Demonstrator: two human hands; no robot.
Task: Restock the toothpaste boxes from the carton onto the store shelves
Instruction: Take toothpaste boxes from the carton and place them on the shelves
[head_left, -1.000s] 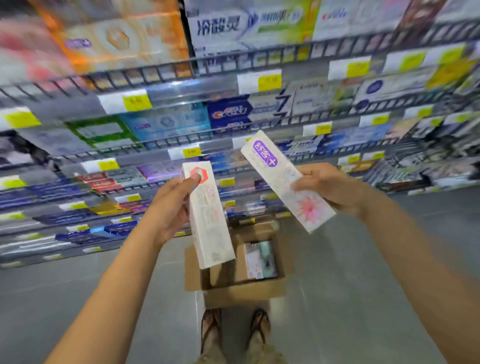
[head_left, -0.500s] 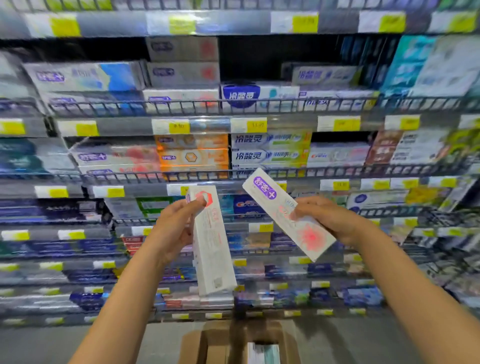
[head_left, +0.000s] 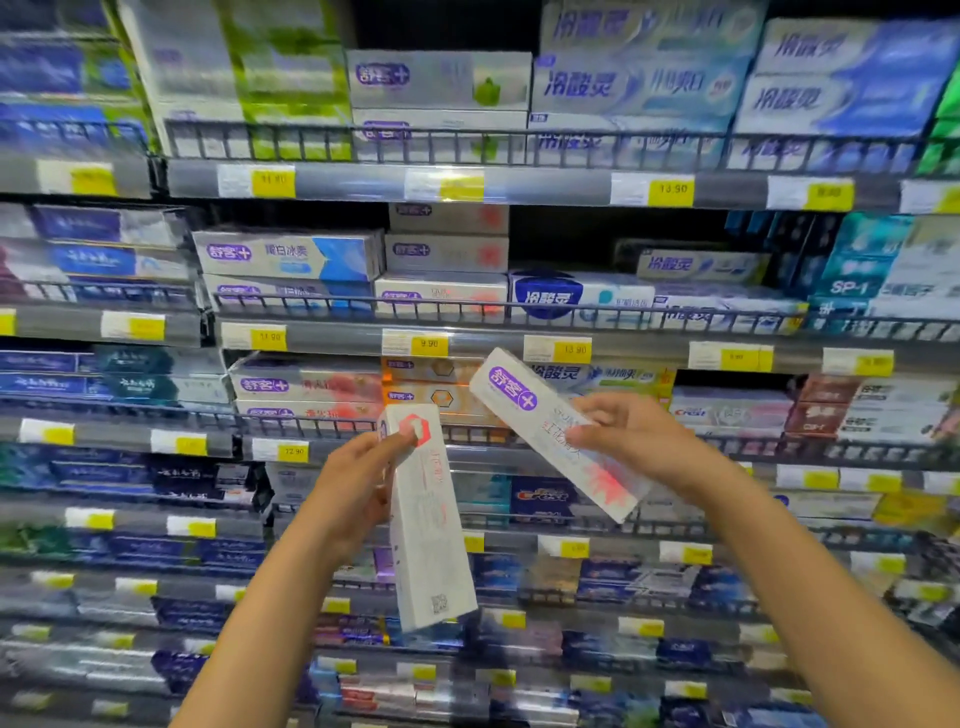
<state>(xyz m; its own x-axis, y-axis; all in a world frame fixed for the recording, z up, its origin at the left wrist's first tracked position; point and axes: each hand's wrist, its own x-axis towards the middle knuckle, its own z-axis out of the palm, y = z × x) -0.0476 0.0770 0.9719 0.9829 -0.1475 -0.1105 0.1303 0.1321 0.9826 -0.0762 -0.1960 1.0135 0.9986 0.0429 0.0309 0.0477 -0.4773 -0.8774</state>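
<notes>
My left hand grips a white toothpaste box with a red hexagon mark, held nearly upright in front of the shelves. My right hand holds a second white toothpaste box with a purple logo and a red flower, tilted with its logo end up and to the left. Both boxes hang in the air below a stack of matching white boxes on the second shelf from the top. The carton is out of view.
Wire-fronted shelves run across the whole view, packed with toothpaste boxes in several brands. Yellow price tags line each shelf edge. A dark gap opens right of the white stack.
My view has swung up from the floor and carton to the higher shelves. Both hands still hold their boxes in about the same pose, now raised toward the shelving.
</notes>
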